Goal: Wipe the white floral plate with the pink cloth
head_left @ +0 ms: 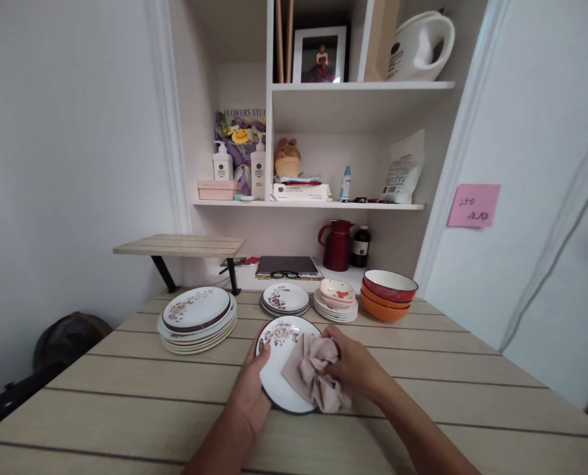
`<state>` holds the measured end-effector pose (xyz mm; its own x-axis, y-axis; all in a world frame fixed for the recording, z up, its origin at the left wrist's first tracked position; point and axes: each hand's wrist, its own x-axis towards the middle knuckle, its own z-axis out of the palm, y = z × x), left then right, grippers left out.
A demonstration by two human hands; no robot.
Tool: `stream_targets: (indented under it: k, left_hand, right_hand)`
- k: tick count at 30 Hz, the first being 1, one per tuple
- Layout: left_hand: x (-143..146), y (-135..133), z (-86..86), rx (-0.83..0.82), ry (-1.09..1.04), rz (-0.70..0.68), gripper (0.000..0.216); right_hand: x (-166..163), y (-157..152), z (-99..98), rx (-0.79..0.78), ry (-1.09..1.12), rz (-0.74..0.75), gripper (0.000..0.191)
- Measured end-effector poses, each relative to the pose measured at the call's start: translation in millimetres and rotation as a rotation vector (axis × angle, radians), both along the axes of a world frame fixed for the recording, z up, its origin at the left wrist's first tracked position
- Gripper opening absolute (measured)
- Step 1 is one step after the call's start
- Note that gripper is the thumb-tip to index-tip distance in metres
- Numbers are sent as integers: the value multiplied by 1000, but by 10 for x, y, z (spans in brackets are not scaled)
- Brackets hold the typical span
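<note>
At 11 o'clock, "FLOWERS STU" shows on the backing (249,113) behind the bouquet (241,136), cut off by the shelf divider (269,99); at 3 o'clock, the pink note (474,206) bears a handwritten 250, its lower line unclear; other labels are too small.

at the upper centre, a framed picture (320,55) stands on a shelf (363,86); a red jug (338,247) and a dark bottle (360,248) sit right of centre; a pink note (474,206) sticks to the wall (541,105) at right.

soft, rather dim light casts faint shadows; the shelves (323,109) darken near twelve o'clock, the table (496,404) stretches at four and eight, small print smears.
</note>
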<state>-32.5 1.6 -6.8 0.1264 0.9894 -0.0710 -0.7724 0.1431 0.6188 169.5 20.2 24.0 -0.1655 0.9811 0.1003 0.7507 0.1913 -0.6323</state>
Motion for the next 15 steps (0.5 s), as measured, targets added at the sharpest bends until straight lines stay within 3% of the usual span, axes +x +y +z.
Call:
stream_targets:
  k: [5,11,15]
  left_hand:
    - [-22,12,-24,-71,12,17,71]
    - [5,-68,81,-66,70,43,70]
    - [18,-77,103,-49,71,30,69]
  right_hand:
    - [-21,-6,-2,108,122,9,40]
    - [-76,-34,52,300,396,-154,40]
    - [-180,-83,73,134,782,-95,34]
